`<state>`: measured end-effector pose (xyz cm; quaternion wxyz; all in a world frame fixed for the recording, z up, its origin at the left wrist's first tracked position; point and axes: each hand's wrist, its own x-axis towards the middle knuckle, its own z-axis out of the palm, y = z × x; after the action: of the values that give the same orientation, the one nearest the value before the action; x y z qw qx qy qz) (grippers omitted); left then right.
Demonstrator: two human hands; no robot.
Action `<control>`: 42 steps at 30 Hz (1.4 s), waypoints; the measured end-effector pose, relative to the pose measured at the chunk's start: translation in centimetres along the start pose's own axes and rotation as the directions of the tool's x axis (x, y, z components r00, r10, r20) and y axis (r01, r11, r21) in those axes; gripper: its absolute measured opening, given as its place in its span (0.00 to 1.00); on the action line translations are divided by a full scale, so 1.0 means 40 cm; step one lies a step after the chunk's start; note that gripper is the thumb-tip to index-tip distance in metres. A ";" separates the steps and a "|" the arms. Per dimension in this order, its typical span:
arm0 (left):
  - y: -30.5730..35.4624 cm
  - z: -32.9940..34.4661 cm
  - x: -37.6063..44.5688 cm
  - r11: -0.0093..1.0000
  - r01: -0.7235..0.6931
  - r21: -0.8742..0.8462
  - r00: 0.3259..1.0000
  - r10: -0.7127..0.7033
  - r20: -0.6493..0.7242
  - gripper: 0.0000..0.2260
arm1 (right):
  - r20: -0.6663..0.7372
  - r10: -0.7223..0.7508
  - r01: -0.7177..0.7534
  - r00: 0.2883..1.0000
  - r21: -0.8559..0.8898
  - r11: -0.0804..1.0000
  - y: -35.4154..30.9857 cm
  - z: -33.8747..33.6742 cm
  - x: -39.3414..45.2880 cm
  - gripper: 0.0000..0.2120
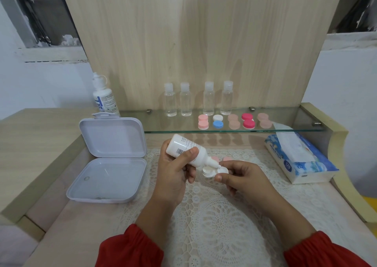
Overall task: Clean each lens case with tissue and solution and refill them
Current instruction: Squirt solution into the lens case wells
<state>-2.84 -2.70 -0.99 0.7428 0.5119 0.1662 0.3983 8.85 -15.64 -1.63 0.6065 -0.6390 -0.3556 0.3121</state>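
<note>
My left hand point(175, 173) grips a white solution bottle point(187, 149), tilted nozzle-down so that its tip sits over one well of an open white lens case point(214, 172). My right hand point(242, 177) pinches that case at its right side, just above the lace mat point(224, 215). Two pink caps point(221, 159) lie on the mat behind the case, partly hidden by the bottle and my fingers. Several closed lens cases point(230, 121), pink, white-and-blue, beige and red, sit in a row on the glass shelf point(163, 124).
An open white plastic box point(108, 164) lies at the left. A second solution bottle point(104, 99) stands behind it. Several clear small bottles point(197, 101) line the back of the shelf. A tissue pack point(299, 160) sits at the right.
</note>
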 end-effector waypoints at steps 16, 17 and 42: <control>-0.001 0.005 0.002 0.996 0.053 -0.065 0.998 -0.055 -0.035 0.20 | -0.014 0.015 -0.015 1.000 -0.005 1.000 -0.003 0.000 -0.004 0.08; 0.001 0.005 0.002 0.994 0.064 -0.086 0.996 -0.069 -0.052 0.21 | -0.019 0.021 -0.021 1.000 -0.006 1.000 -0.002 -0.001 -0.004 0.08; 0.015 -0.009 0.014 0.864 0.248 -0.437 0.925 -0.346 -0.159 0.15 | -0.312 -0.195 -0.047 0.930 -0.627 0.778 -0.004 -0.041 -0.005 0.15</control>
<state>-2.98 -1.94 -0.52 0.8612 0.2628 0.2423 0.3613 10.09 -16.71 -1.36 0.4269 -0.8346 -0.3468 0.0296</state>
